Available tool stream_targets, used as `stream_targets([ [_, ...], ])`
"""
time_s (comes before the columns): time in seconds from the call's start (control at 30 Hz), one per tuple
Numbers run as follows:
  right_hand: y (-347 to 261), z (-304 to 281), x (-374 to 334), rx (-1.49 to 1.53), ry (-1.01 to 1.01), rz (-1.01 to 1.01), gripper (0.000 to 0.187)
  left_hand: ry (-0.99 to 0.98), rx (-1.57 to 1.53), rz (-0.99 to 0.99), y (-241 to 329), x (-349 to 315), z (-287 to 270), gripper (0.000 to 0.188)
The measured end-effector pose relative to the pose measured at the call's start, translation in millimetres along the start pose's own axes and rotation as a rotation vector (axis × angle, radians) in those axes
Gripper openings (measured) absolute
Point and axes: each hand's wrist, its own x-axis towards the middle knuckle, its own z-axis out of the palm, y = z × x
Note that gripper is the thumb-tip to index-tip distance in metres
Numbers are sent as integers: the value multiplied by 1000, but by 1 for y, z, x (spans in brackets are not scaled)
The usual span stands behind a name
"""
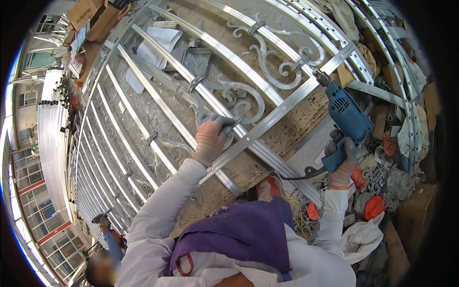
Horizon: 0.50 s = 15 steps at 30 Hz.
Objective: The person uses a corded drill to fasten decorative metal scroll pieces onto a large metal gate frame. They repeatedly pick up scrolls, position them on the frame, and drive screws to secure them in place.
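Observation:
My right hand (341, 167), in a grey and orange striped work glove, is wrapped round the handle of a blue electric drill (345, 109). The drill's chuck points up and left, close to the flat metal crossbar (282, 111) of a silver railing panel. My left hand (210, 139), gloved the same way, curls its fingers round a grey metal scroll ornament (249, 98) beside an upright bar (210, 100). A collar (196, 83) joins scroll and bar farther up. My left palm and fingertips are partly hidden.
Long parallel bars stretch away left over a work table (299, 131) strewn with metal shavings. A black cord (306, 176) trails from the drill. Bags, metal fittings and a cardboard box (423, 205) crowd the right. At lower left, another person's gloved hand (101, 219) is near the bars.

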Motion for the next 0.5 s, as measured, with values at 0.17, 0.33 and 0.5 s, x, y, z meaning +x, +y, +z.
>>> stream_targets([
  [0.17, -45, 2, 6, -139, 95, -99, 50, -143, 82, 71, 18, 48, -20, 78],
  [0.33, -83, 27, 8, -518, 105, -208, 51, 25, 62, 186, 32, 173, -25, 39],
  [0.5, -90, 47, 8, -685, 169, -200, 57, 53, 301, -14, 22, 297, 25, 41],
])
